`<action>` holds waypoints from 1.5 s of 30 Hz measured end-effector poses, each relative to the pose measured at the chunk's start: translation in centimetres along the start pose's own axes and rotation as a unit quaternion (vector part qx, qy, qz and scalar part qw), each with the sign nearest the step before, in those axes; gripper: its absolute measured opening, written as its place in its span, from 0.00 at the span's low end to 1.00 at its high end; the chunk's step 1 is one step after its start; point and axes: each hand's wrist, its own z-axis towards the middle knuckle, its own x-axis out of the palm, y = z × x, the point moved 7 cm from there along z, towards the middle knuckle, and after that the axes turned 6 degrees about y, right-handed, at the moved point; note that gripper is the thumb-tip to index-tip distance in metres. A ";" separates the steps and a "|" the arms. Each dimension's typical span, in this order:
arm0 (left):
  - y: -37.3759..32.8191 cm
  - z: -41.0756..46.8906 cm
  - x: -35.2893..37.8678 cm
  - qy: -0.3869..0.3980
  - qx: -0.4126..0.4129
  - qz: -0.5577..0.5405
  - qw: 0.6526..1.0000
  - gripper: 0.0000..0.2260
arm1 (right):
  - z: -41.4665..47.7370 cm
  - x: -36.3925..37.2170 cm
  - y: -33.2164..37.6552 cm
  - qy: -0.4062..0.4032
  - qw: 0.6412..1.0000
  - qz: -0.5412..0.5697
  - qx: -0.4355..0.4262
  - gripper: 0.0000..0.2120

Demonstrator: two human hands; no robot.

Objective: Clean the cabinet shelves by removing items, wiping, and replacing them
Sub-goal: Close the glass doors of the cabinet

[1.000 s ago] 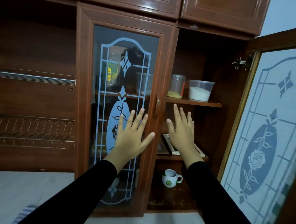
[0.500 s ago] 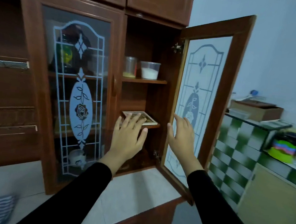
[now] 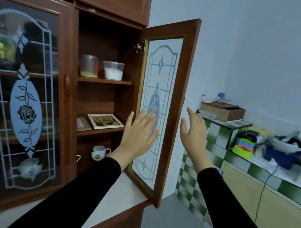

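Note:
A brown wooden cabinet stands open on its right side, its glass door (image 3: 165, 104) swung out. On the top shelf (image 3: 105, 81) sit a clear jar with yellow powder (image 3: 89, 66) and a tub of white powder (image 3: 113, 70). The middle shelf holds a framed picture (image 3: 105, 121) lying flat. A white mug (image 3: 99, 153) stands on the bottom shelf. My left hand (image 3: 139, 131) is raised with fingers spread in front of the open door, holding nothing. My right hand (image 3: 193, 132) hangs in the air right of the door, fingers straight, empty.
The left glass door (image 3: 24, 98) is closed, with a teapot (image 3: 28, 168) and jars behind it. A green-checked tiled counter (image 3: 251, 164) at the right carries a cardboard box (image 3: 223, 110), stacked coloured bowls (image 3: 244, 145) and a blue pot (image 3: 282, 154). A white ledge (image 3: 120, 188) runs below the cabinet.
The view has swung to the right, so the cabinet slid left and the counter came into sight. Both hands stayed raised and open, now level with the open door.

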 end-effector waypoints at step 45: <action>16.9 -0.9 -7.3 -0.096 -0.206 0.208 0.951 0.27 | 4.6 20.2 17.7 0.249 0.913 0.189 -0.263 0.35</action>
